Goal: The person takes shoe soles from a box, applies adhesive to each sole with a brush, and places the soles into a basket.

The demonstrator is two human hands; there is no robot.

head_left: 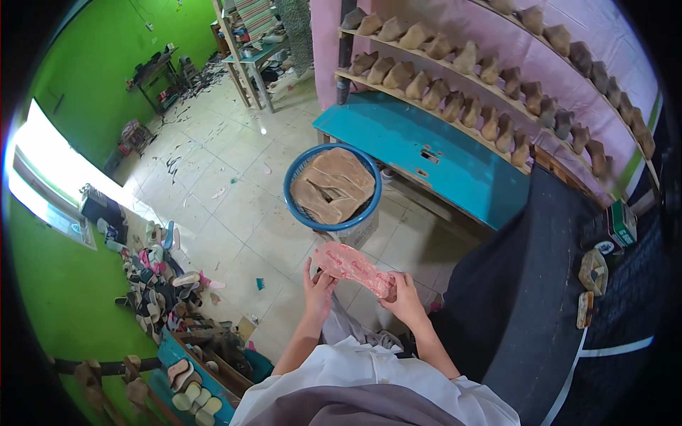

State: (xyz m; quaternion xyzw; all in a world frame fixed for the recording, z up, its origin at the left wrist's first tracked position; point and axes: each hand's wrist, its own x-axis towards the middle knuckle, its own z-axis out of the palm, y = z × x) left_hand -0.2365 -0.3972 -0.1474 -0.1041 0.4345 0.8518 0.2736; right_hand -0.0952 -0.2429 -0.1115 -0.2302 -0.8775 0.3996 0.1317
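Note:
Between my two hands a pink insole board (352,267), printed in red and shaped like a shoe sole, is held out flat over the floor. My left hand (317,290) grips its wider left end, thumb toward the underside edge. Around the narrower right end my right hand (403,298) is closed. Just beyond the insole board stands a round blue plastic basket (288,199), holding several brown sole-shaped pieces (334,183) in a pile. The basket rests on a box-like support.
A turquoise bench (398,135) stands beyond the basket, under shelves of wooden shoe lasts (455,106). At right is a black-covered table (526,284) with a green box (614,227). Shoes and sandals (160,277) lie heaped at left, near a turquoise rack (170,355).

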